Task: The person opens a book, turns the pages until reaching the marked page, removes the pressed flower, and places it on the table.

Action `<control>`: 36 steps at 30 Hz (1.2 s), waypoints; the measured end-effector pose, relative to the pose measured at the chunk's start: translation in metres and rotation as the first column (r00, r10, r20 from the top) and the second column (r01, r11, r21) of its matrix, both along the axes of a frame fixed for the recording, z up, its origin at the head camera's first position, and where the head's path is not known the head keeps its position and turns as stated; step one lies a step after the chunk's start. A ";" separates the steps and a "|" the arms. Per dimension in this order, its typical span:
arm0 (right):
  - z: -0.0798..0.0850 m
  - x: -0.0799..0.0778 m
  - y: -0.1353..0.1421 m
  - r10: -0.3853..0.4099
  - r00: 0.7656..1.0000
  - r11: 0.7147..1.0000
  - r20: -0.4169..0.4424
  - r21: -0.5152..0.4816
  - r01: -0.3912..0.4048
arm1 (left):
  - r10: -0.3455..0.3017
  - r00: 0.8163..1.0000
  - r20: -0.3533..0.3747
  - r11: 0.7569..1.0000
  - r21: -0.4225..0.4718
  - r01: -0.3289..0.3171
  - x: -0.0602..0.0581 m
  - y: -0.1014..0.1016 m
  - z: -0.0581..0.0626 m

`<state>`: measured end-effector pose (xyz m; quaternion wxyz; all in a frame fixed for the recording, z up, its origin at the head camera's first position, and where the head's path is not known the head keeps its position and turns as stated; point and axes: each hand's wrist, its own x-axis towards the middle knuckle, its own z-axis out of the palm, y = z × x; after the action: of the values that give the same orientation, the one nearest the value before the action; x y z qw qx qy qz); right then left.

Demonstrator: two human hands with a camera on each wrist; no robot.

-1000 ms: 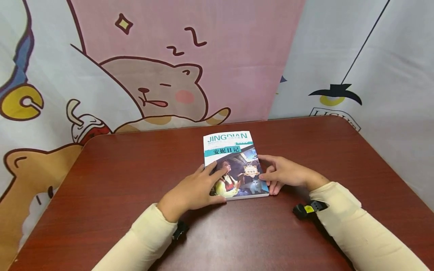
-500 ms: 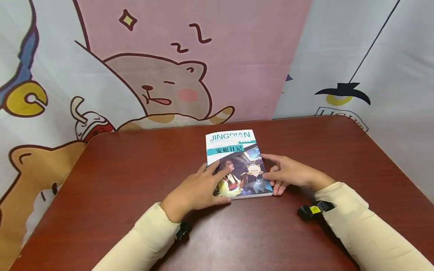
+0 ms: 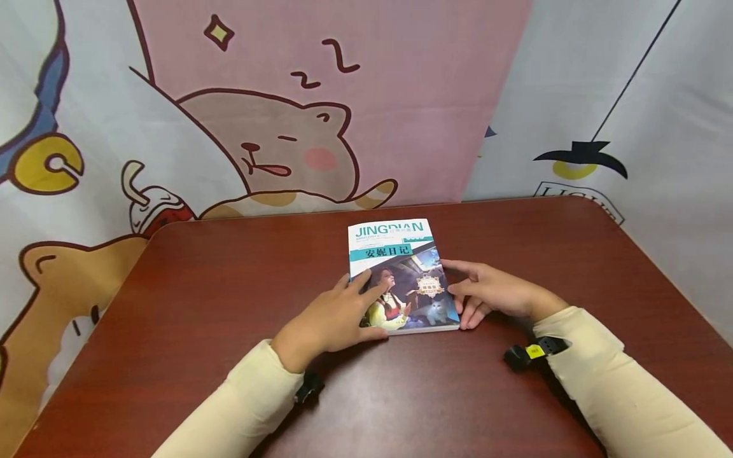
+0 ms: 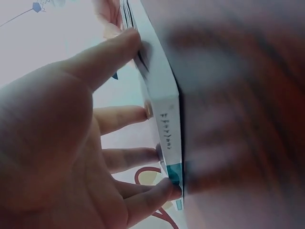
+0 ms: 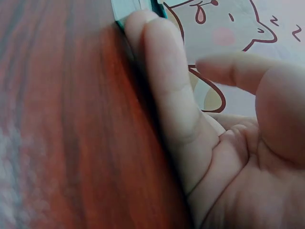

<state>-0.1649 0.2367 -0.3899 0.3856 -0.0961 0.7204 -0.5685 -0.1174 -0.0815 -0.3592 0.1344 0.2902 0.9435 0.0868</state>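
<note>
A paperback book (image 3: 401,254) with a white and teal cover lies face up on the brown table. My left hand (image 3: 329,324) rests on its lower left part, fingers spread over the cover. In the left wrist view, the thumb (image 4: 114,50) is at the book's front edge, and one fingertip reaches the spine (image 4: 167,126). At the right edge of the book is my right hand (image 3: 495,291), its index finger extended along the side and other fingers bent below. From the right wrist view, its fingers touch the page edge (image 5: 128,10), with the thumb held apart.
The brown table (image 3: 229,273) spreads around the book. Behind it hangs a cloth (image 3: 424,95) printed with cartoon animals. A black wrist strap with a yellow tag (image 3: 535,352) sits under the right sleeve; another black strap (image 3: 309,387) shows below the left.
The right thumb has drawn back from the cover toward the right edge. The head view has shifted slightly, while the left hand and the book keep their places on the table.
</note>
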 end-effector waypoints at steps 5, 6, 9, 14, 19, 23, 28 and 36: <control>-0.002 0.000 0.000 -0.028 0.999 0.999 0.021 -0.024 0.028 | 0.011 1.000 0.012 1.000 0.012 -0.011 0.000 0.000 0.000; -0.002 0.001 0.001 -0.038 0.999 0.999 0.022 -0.022 0.038 | 0.010 1.000 0.016 1.000 0.016 -0.010 0.000 0.000 0.000; -0.002 0.001 -0.002 -0.065 0.998 0.998 0.020 -0.008 0.065 | 0.011 1.000 0.027 1.000 0.027 -0.012 0.001 0.000 -0.001; -0.003 0.002 -0.004 -0.081 0.997 0.997 0.015 0.011 0.081 | 0.016 0.999 0.044 0.999 0.033 -0.017 0.000 -0.001 -0.002; -0.001 0.001 -0.004 -0.088 0.996 0.996 0.012 0.011 0.087 | 0.026 0.998 0.053 0.999 0.034 -0.028 -0.001 -0.001 0.001; -0.001 0.000 -0.005 -0.082 0.996 0.997 0.015 0.012 0.082 | 0.026 0.999 0.039 0.999 0.025 -0.027 0.000 0.000 0.000; -0.001 0.000 -0.005 -0.084 0.996 0.996 0.015 0.021 0.084 | 0.023 1.000 -0.014 1.000 0.014 -0.023 0.001 0.001 -0.003; 0.000 -0.001 -0.004 -0.086 0.996 0.996 0.020 0.020 0.085 | 0.019 0.999 -0.046 1.000 -0.006 -0.019 0.000 0.002 -0.002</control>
<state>-0.1656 0.2323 -0.3904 0.3691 -0.0556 0.7253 -0.5785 -0.1177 -0.0795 -0.3611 0.1129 0.2826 0.9494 0.0781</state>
